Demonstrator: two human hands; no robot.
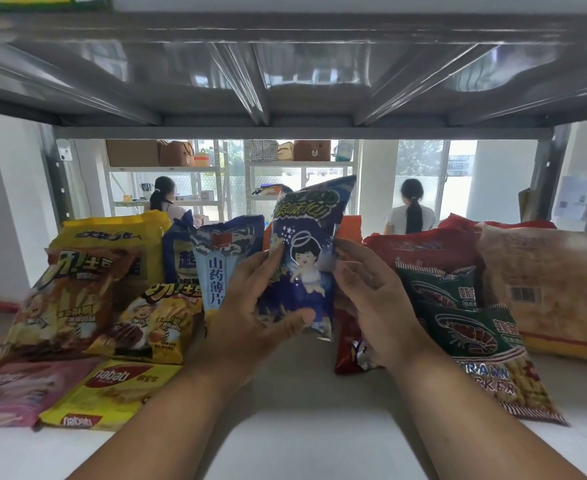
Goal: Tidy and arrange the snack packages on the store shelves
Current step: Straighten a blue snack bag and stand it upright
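Note:
A dark blue snack bag [306, 258] with a cartoon child stands upright at the middle of the white shelf [302, 410]. My left hand [250, 313] grips its lower left side, thumb across the front near the bottom. My right hand [371, 306] holds the bag's right edge, fingers curled behind it. Just left of it stands a pale blue yam-chip bag [216, 271]. Green prawn-cracker bags [472, 334] lean at the right. A red packet [349, 348] lies partly hidden under my right hand.
Potato-stick bags [67, 299] and a yellow bag [112, 244] stand at left. Flat yellow [112, 393] and pink wafer packs [15, 393] lie at front left. A large orange pack [555, 292] sits at right. The upper shelf's underside [285, 64] hangs low. Two people stand behind.

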